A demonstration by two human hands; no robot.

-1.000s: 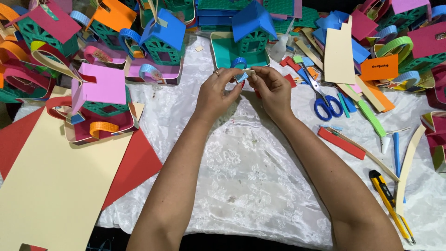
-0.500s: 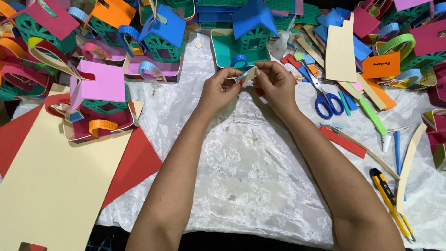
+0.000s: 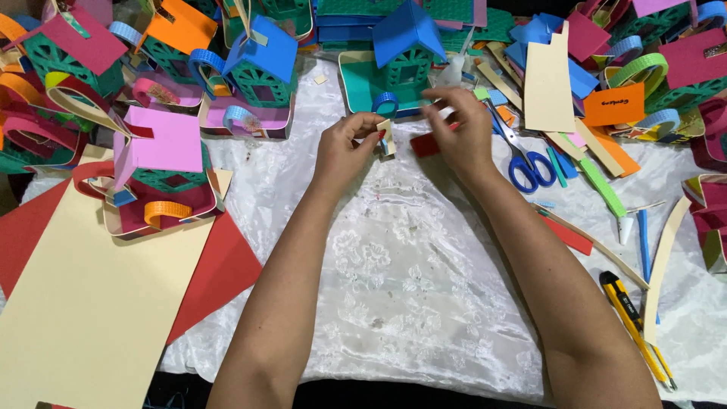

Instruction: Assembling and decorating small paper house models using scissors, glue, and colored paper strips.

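Cream paper piece (image 3: 386, 135) pinched in left hand (image 3: 344, 148) (apparently folded).

Small cream paper piece (image 3: 386, 135) upright (blue edge), pinched above white cloth.

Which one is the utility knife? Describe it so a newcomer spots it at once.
Start at the white lace tablecloth and go to its near right corner, beside the person's right forearm. The utility knife lies there at a slant, the only yellow-and-black tool, unlike the blue-handled scissors farther up.
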